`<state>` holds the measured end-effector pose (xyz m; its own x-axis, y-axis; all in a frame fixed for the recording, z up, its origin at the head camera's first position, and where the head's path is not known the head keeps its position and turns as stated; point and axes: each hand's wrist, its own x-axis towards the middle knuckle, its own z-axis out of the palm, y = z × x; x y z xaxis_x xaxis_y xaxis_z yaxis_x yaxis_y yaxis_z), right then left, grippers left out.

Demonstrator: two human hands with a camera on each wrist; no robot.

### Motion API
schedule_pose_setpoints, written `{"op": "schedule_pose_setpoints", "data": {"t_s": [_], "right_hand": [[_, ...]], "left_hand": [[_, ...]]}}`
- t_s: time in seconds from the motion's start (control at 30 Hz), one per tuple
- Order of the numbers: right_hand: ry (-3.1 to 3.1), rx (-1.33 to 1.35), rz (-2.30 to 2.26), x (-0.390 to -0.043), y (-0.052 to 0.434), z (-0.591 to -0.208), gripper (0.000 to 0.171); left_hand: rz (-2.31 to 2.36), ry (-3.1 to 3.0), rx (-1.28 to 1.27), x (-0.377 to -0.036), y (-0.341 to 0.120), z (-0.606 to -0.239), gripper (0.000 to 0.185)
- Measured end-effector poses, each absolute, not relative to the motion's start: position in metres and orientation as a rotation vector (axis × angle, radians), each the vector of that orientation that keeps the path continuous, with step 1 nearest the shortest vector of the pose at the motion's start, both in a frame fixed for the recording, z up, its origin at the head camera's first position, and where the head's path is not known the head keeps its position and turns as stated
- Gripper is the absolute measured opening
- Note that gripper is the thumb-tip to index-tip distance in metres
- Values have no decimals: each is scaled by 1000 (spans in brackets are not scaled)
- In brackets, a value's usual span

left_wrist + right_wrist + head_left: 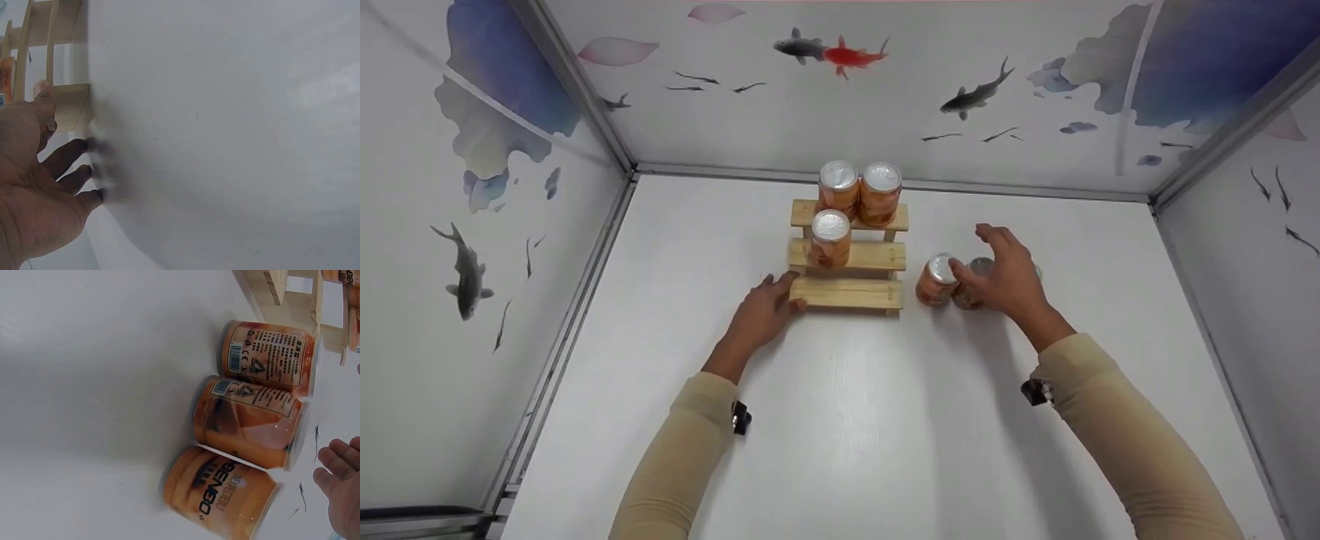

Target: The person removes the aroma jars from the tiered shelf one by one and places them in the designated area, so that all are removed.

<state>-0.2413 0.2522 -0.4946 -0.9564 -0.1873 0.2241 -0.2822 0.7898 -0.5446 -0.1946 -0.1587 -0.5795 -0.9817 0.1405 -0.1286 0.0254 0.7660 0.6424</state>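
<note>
A three-step wooden rack (855,294) stands near the back wall, seen also in the left wrist view as pale slats (70,101). My left hand (761,311) pinches the left end of its lowest step between thumb and forefinger; the other fingers spread toward the table. To the rack's right, three orange cans stand in a row: the nearest can (934,289), a middle can (253,419) and an outer can (222,492), which my hand mostly hides in the head view. My right hand (1011,281) hovers above them, fingers spread, holding nothing.
Two orange cans with silver lids, a left can (838,196) and a right can (880,201), stand on the top step. One more can (831,244) is on the middle step, toward its left. Printed panels (885,112) enclose the white table (840,420).
</note>
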Motion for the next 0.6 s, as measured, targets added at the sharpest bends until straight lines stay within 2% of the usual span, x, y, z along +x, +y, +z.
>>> {"op": "schedule_pose_setpoints", "data": {"t_s": [0.6], "right_hand": [[-2818, 571, 874, -244, 193, -495, 77]], "left_hand": [[1005, 2789, 119, -196, -158, -581, 65]]}}
